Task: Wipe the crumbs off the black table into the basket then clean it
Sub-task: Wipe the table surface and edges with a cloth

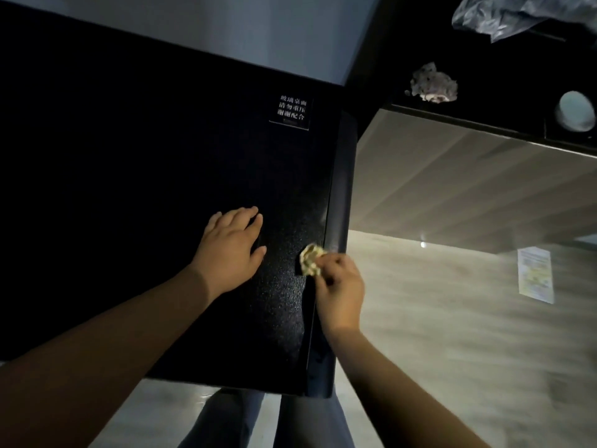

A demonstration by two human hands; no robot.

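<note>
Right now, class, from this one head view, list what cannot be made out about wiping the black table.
1. Basket: nowhere in the head view; it may lie beyond the frame.
2. Crumbs on the black speckled table: dim light and the dark surface hide any.
3. Crumpled yellowish wad: the right hand grips it, covering part; cloth or paper, unclear.
4. Crinkled grey plastic bag: cut off by the top edge.

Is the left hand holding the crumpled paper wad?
No, the left hand lies flat on the black table, while the right hand pinches the wad.
</note>
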